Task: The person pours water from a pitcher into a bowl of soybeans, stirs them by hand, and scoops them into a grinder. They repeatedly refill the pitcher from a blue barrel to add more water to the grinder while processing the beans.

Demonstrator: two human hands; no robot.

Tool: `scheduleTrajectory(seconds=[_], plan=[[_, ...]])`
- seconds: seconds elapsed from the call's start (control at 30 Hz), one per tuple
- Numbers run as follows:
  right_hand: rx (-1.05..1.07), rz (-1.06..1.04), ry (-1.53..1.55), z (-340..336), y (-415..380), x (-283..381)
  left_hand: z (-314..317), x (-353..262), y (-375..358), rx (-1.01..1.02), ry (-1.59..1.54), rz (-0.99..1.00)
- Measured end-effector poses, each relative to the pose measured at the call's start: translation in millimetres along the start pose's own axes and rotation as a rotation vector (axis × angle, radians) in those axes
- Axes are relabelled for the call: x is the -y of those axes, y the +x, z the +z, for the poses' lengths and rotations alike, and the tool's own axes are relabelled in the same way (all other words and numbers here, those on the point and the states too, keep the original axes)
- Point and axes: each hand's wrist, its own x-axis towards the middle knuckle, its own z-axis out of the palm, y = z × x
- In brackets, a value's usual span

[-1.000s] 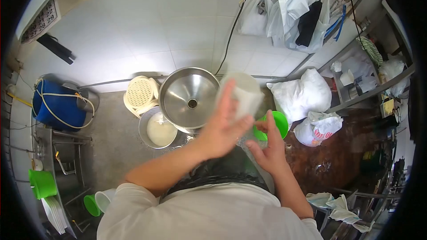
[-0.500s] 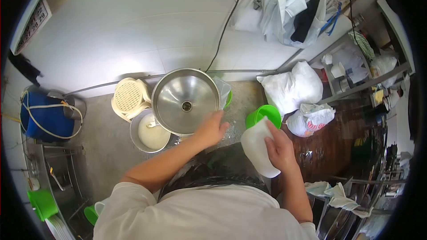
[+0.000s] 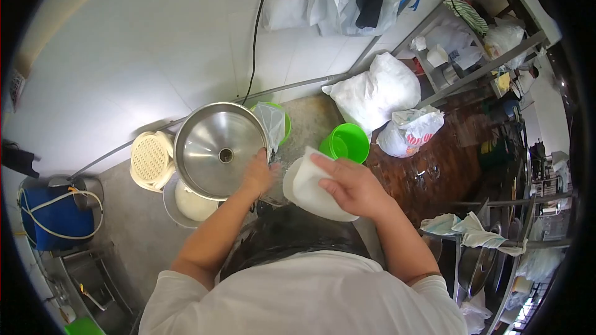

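A wide steel funnel-shaped bowl (image 3: 205,174) with a hole in its centre stands in front of me. My left hand (image 3: 259,175) is at its right rim; its fingers are blurred, and what they hold, if anything, cannot be made out. My right hand (image 3: 354,187) grips a white flexible sheet-like piece (image 3: 313,189), thumb on top. Behind my right hand is an open green bucket (image 3: 346,143). Beyond my left hand, a clear plastic bag (image 3: 270,123) hangs at another green container (image 3: 287,125).
A pot with white contents (image 3: 194,203) and cream perforated baskets (image 3: 149,160) stand left of the steel bowl. White sacks (image 3: 388,90) lie back right. A blue drum (image 3: 54,214) is at far left, metal racks (image 3: 484,205) at right.
The view has turned right. My right hand and the white piece have moved left, closer to the steel bowl. My left hand has dropped lower beside the rim.
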Motion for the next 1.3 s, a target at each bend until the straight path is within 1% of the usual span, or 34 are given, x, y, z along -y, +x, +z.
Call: scheduleTrajectory(seconds=[0.03,0.07,0.13,0.17,0.2,0.27,0.3,0.37,0.43,0.5,0.53,0.6,0.73,0.77,0.87,0.97,1.03,1.13,1.2,1.23,1.3], plan=[[-0.058,-0.031,0.019,0,-3,-16,1,0,0,-0.002,0.0,-0.015],[-0.047,-0.035,0.03,-1,-5,-30,2,0,2,-0.012,0.019,-0.022],[-0.18,0.013,0.013,-5,-9,-54,3,-5,2,-0.031,0.041,-0.048],[-0.161,0.089,0.016,-10,-10,-64,4,-9,3,-0.045,0.083,-0.063],[-0.15,0.081,0.029,-15,-10,-77,6,-12,4,-0.058,0.127,-0.079],[-0.121,0.133,-0.075,-22,-7,-110,10,-15,5,-0.086,0.106,-0.118],[-0.075,0.166,-0.103,-27,-5,-130,12,-17,7,-0.108,0.081,-0.142],[-0.021,0.164,-0.132,-27,0,-179,11,-23,10,-0.131,0.083,-0.197],[0.029,0.164,-0.161,-29,12,-213,13,-28,14,-0.152,0.088,-0.248],[0.22,0.28,-0.251,-30,27,-244,18,-33,16,-0.217,0.266,-0.282],[0.228,0.271,-0.243,-27,34,-266,21,-34,16,-0.221,0.269,-0.295],[0.327,0.243,-0.326,-17,52,-311,24,-37,18,-0.241,0.309,-0.302],[0.436,0.219,-0.32,-8,106,-354,24,-51,20,-0.298,0.396,-0.331],[0.479,0.207,-0.339,-3,121,-364,27,-50,21,-0.362,0.439,-0.3],[0.568,0.185,-0.364,13,162,-379,27,-56,21,-0.371,0.494,-0.342],[0.618,0.18,-0.37,26,199,-384,34,-45,22,-0.384,0.534,-0.361],[0.635,0.173,-0.37,30,222,-378,35,-46,22,-0.382,0.543,-0.385],[0.717,0.097,-0.418,39,253,-372,35,-48,22,-0.395,0.564,-0.395],[0.713,0.032,-0.526,52,269,-373,36,-50,20,-0.407,0.574,-0.391],[0.718,0.03,-0.527,55,278,-369,35,-52,20,-0.42,0.571,-0.394],[0.796,0.059,-0.632,56,296,-358,35,-54,21,-0.436,0.567,-0.396]])
